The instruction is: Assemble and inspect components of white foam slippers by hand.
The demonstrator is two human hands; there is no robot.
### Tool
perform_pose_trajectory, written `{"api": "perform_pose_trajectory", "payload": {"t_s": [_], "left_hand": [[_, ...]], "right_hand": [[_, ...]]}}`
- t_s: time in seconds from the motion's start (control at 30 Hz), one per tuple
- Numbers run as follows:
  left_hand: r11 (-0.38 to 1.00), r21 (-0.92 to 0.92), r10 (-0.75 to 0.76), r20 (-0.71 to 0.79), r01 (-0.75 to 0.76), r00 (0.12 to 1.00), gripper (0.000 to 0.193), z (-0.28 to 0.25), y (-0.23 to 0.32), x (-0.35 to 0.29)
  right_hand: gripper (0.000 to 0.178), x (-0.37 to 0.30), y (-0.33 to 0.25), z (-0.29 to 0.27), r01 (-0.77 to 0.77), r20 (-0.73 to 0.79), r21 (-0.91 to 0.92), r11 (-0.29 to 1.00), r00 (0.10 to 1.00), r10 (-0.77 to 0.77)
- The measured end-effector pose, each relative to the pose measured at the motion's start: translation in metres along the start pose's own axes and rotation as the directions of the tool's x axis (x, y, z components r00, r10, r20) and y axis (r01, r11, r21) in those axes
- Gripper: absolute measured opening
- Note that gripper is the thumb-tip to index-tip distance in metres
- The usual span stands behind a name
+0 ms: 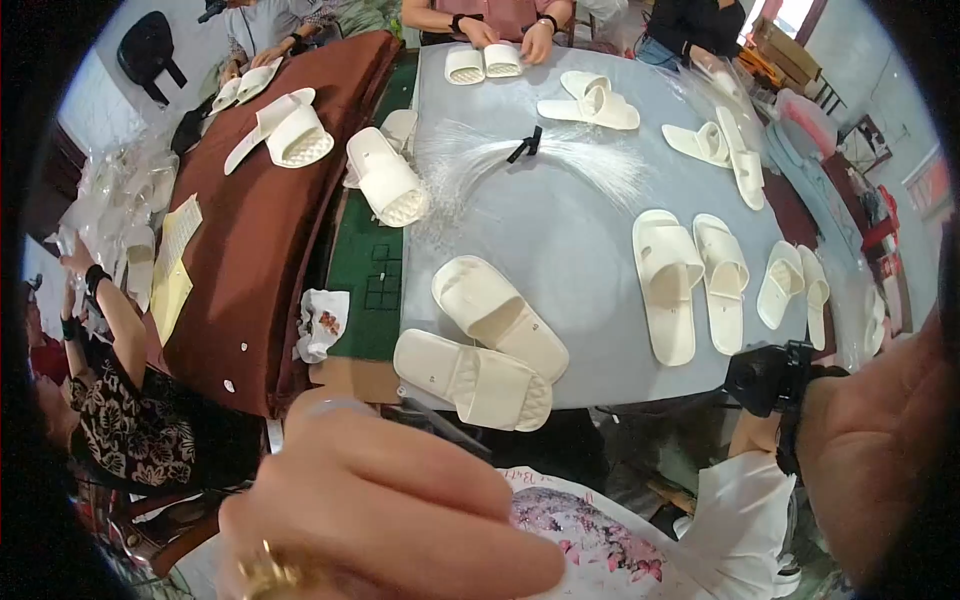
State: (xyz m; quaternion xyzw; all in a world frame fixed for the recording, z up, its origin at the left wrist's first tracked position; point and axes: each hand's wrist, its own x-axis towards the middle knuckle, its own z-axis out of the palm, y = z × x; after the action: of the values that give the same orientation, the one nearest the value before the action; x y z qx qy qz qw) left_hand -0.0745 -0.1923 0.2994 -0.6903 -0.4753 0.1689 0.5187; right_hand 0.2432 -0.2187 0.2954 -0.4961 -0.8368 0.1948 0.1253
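Note:
My left hand is large and close at the lower left, with its fingers curled and pressed together. What lies inside them, if anything, is hidden. A gold ring shows on it. My right hand is raised close at the right edge; its fingers are out of sight. A black strap with a small device circles that wrist. Beyond the left hand, a cream slide slipper lies on the grey table, overlapping a second slipper. Neither hand touches them.
Several more cream slippers lie on the grey table. A tied bundle of clear strands lies mid-table. A brown-covered table stands left. Crumpled tissue sits between. People work around; one person's hands hold slippers opposite.

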Motion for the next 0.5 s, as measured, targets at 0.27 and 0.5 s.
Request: {"api": "perform_pose_trajectory", "payload": {"t_s": [0.27, 0.5], "left_hand": [[0.787, 0.586, -0.4, 0.243, 0.195, 0.884, 0.021, 0.009, 0.004, 0.055], [0.292, 0.953, -0.749, 0.179, 0.075, 0.637, 0.02, -0.005, 0.021, 0.056]], "right_hand": [[0.028, 0.024, 0.007, -0.002, 0.044, 0.145, -0.01, 0.999, 0.989, -0.042], [0.028, 0.06, 0.011, -0.002, 0.138, 0.25, -0.026, 0.99, 0.96, -0.127]]}}
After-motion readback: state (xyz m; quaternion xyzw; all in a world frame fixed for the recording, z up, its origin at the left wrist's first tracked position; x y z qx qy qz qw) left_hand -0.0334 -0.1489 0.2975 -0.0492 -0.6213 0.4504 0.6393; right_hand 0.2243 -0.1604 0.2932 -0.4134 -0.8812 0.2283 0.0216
